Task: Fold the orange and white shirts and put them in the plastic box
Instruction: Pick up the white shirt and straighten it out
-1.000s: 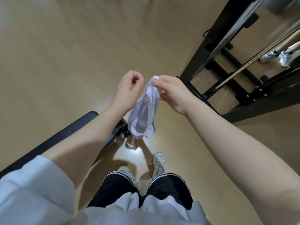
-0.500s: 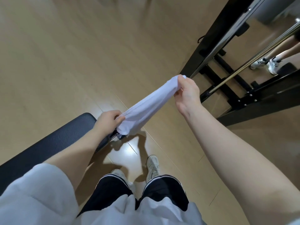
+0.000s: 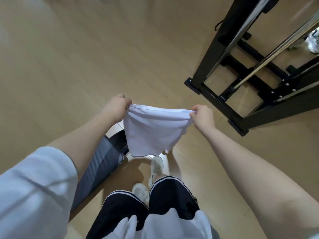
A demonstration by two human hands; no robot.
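Above the wooden floor (image 3: 86,57), left of the black metal frame (image 3: 241,94), my left hand (image 3: 117,107) and right hand (image 3: 202,116) each pinch one top corner of the white shirt (image 3: 151,131), fingers curled tight. Step in hand: spreading it taut. Next move probably requires folding; no box in view.

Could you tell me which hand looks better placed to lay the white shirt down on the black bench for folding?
Probably the left hand: both hands pinch the white shirt, but the black bench lies directly below the left forearm.
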